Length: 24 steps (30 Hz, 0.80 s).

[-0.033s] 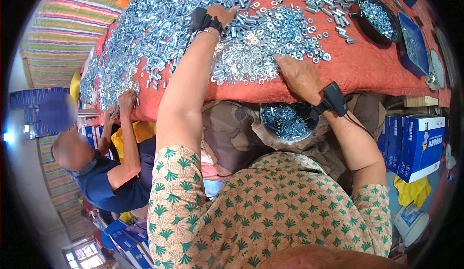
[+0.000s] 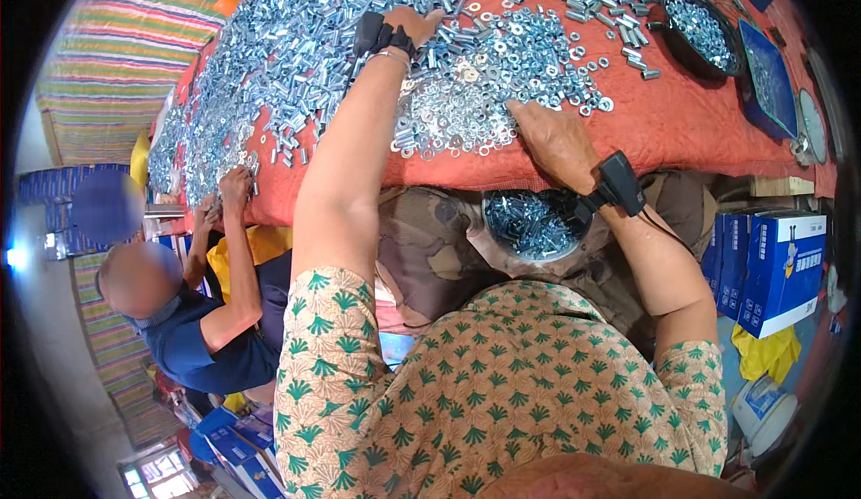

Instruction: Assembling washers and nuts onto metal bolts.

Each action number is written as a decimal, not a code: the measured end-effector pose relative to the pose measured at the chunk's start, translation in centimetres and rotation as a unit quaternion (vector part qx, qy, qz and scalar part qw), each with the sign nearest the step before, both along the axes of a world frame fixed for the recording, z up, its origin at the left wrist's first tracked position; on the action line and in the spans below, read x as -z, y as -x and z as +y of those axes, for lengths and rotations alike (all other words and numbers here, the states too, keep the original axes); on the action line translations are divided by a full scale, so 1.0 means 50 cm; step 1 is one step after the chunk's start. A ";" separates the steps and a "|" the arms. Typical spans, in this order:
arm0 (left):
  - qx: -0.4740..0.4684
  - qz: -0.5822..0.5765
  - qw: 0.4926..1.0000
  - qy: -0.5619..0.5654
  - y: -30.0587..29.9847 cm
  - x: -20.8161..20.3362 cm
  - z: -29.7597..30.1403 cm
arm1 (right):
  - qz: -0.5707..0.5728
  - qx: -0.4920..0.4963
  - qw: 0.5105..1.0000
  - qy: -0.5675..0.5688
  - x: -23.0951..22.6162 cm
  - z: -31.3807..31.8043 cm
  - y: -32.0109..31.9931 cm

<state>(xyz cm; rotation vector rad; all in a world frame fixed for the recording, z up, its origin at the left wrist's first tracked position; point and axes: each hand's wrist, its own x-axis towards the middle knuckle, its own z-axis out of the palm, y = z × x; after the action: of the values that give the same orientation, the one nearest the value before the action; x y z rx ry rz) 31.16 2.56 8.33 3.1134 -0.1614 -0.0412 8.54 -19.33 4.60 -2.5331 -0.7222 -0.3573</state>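
My left hand [image 2: 413, 26] is stretched far forward over a wide heap of shiny metal sleeves [image 2: 309, 51]. Its fingers are bent together and mostly hidden behind the hand, so what they grip cannot be made out. Nearer to me, my right hand [image 2: 552, 136] lies at the right edge of a pile of flat washers [image 2: 453, 113]. The fingers are curled together with their tips at the washers, and anything in them is hidden. Below, a round bowl [image 2: 486, 237] of dark metal bolts [image 2: 529, 223] rests at my lap, partly under my right wrist.
A red cloth [image 2: 664, 122] covers the work surface. On the right stand a black pan [image 2: 737, 55] of metal parts and a blue tray [image 2: 780, 122]. Blue cartons [image 2: 780, 270] and a white bucket [image 2: 762, 414] are lower right. A co-worker [image 2: 206, 329] handles parts at left.
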 end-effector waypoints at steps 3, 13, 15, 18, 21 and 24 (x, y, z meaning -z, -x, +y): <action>-0.005 -0.049 0.997 -0.065 -0.065 0.075 0.012 | -0.035 -0.013 0.999 -0.017 -0.001 0.012 -0.011; 0.084 -0.046 0.966 -0.241 -0.114 0.134 0.012 | -0.079 -0.012 0.997 -0.006 0.002 0.019 -0.005; 0.079 -0.065 0.985 -0.137 -0.077 0.118 -0.038 | -0.073 0.012 0.997 0.007 0.016 0.002 -0.007; 0.094 -0.026 0.981 -0.169 -0.096 0.087 -0.001 | -0.080 -0.006 0.997 -0.008 0.005 0.013 -0.006; 0.165 -0.079 0.974 -0.137 -0.116 0.098 0.066 | -0.079 -0.013 0.997 -0.011 0.008 0.019 -0.012; 0.017 -0.175 0.980 0.088 -0.119 0.065 0.142 | -0.081 -0.019 0.996 -0.020 0.000 0.036 -0.009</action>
<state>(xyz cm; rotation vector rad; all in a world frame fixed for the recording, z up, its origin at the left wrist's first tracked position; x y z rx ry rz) 37.13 9.64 5.06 2.9126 -0.2114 0.4945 9.00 -17.53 4.59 -2.4709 -0.8133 -0.5636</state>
